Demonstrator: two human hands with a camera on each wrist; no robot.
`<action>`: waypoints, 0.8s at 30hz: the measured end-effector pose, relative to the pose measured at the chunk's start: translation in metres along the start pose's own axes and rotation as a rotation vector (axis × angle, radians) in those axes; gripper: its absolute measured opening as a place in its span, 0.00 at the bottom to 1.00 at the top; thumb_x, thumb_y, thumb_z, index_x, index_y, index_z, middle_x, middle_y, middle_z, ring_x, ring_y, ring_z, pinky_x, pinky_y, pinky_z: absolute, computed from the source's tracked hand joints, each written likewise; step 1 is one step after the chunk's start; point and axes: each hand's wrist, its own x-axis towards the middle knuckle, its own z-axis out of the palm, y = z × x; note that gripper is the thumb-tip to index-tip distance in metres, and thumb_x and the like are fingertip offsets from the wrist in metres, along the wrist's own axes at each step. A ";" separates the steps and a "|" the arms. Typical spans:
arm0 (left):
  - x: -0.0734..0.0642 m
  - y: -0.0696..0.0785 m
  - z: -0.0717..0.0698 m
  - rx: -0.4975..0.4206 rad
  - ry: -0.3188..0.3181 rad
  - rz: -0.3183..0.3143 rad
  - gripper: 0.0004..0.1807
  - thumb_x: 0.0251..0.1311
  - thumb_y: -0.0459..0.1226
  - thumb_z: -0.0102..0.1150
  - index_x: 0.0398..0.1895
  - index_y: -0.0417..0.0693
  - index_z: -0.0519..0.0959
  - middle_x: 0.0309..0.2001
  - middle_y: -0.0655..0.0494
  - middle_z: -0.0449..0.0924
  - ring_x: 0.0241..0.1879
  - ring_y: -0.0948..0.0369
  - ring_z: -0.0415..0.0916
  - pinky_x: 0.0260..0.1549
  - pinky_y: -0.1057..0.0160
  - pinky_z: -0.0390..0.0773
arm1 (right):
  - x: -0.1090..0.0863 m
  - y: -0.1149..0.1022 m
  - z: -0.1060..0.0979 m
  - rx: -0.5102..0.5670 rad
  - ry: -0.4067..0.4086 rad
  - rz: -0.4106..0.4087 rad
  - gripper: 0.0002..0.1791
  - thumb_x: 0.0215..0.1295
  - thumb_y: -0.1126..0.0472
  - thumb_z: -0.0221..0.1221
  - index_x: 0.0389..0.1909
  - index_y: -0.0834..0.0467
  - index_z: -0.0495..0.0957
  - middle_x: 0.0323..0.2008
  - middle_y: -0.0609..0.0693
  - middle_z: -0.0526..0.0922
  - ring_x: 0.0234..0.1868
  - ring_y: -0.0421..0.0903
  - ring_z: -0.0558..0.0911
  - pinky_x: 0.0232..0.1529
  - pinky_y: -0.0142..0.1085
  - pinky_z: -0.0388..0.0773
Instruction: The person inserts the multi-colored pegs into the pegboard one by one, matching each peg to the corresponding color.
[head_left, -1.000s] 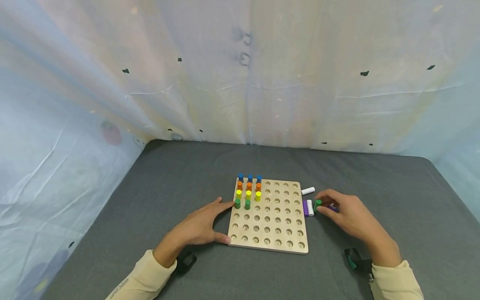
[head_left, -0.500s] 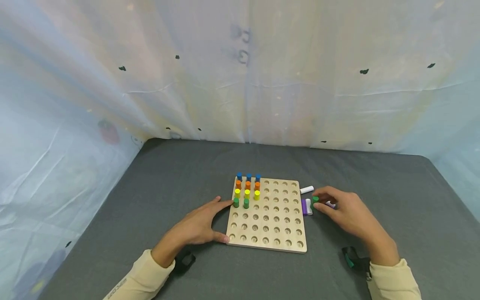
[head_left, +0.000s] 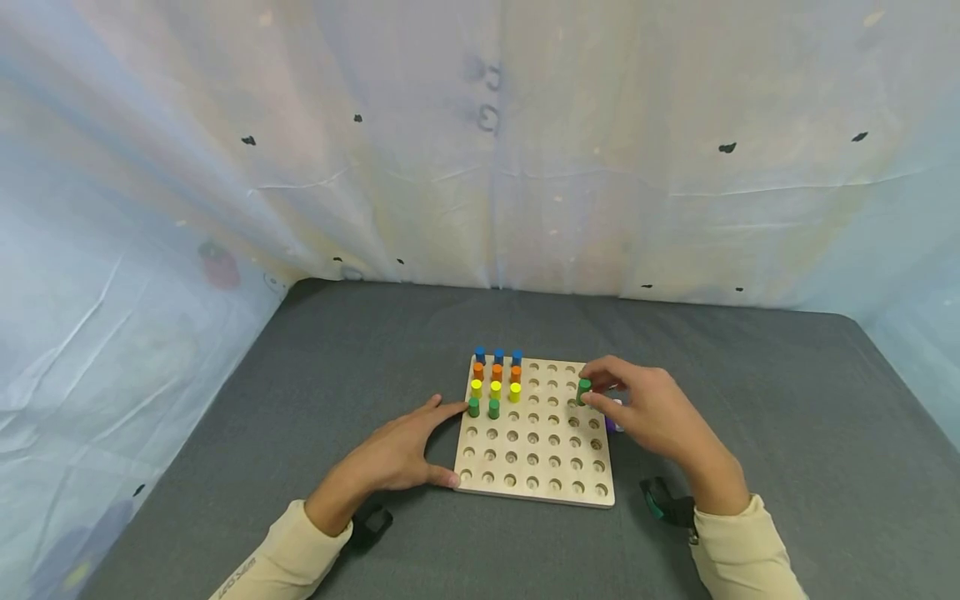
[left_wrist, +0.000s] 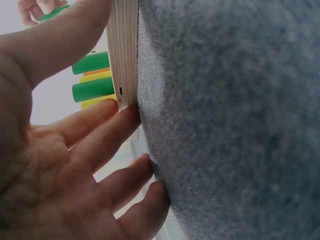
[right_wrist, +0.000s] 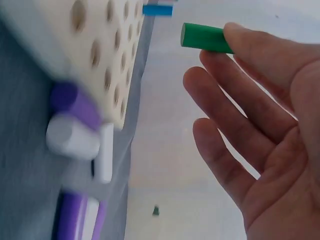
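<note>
My right hand (head_left: 648, 408) pinches a green peg (right_wrist: 205, 38) between thumb and fingertips, holding it above the right part of the wooden pegboard (head_left: 543, 467). My left hand (head_left: 397, 446) rests along the board's left edge, thumb at the near corner and fingers touching the side. Its fingers look spread and fairly straight in the left wrist view. At the board's left stand upright rows of pegs: blue pegs (head_left: 498, 357) farthest back, then orange pegs (head_left: 497, 372), yellow pegs (head_left: 496, 390) and two green pegs (head_left: 494, 409). The other holes in view hold no pegs.
Beside the board's right edge, purple pegs (right_wrist: 75, 102) and white pegs (right_wrist: 72, 137) lie on the grey cloth (head_left: 337, 350). More purple and white pegs (right_wrist: 77, 217) lie nearer the right wrist. A pale curtain (head_left: 600, 167) hangs behind the table.
My right hand has moved left with the green peg, from beside the loose pegs to over the board's right side. My left hand has stayed at the board's edge.
</note>
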 end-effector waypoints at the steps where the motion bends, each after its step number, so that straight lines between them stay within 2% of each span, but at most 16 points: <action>1: 0.000 0.000 0.000 -0.001 0.001 0.001 0.53 0.40 0.51 0.80 0.74 0.67 0.64 0.78 0.43 0.53 0.74 0.40 0.58 0.62 0.33 0.65 | 0.002 -0.004 0.002 0.007 -0.004 -0.003 0.15 0.66 0.56 0.65 0.52 0.50 0.80 0.42 0.42 0.87 0.45 0.45 0.86 0.40 0.43 0.81; 10: 0.001 -0.001 0.000 0.013 0.014 0.000 0.53 0.40 0.52 0.81 0.74 0.68 0.65 0.78 0.45 0.56 0.75 0.44 0.58 0.63 0.31 0.63 | 0.019 -0.030 0.020 0.095 -0.029 -0.046 0.14 0.66 0.56 0.65 0.51 0.49 0.82 0.42 0.40 0.87 0.45 0.40 0.85 0.46 0.46 0.81; 17: 0.001 -0.001 0.000 0.025 0.021 -0.006 0.52 0.40 0.52 0.81 0.74 0.67 0.65 0.78 0.46 0.56 0.75 0.43 0.58 0.60 0.26 0.62 | 0.026 -0.041 0.031 0.132 -0.031 -0.067 0.14 0.64 0.57 0.66 0.51 0.50 0.83 0.44 0.40 0.87 0.45 0.39 0.85 0.47 0.47 0.81; 24: 0.001 -0.002 -0.001 0.021 0.012 -0.018 0.52 0.40 0.52 0.80 0.74 0.67 0.65 0.78 0.47 0.55 0.76 0.44 0.56 0.61 0.27 0.62 | 0.031 -0.047 0.042 0.107 -0.048 -0.047 0.13 0.65 0.56 0.66 0.50 0.49 0.83 0.43 0.39 0.87 0.43 0.37 0.84 0.45 0.40 0.80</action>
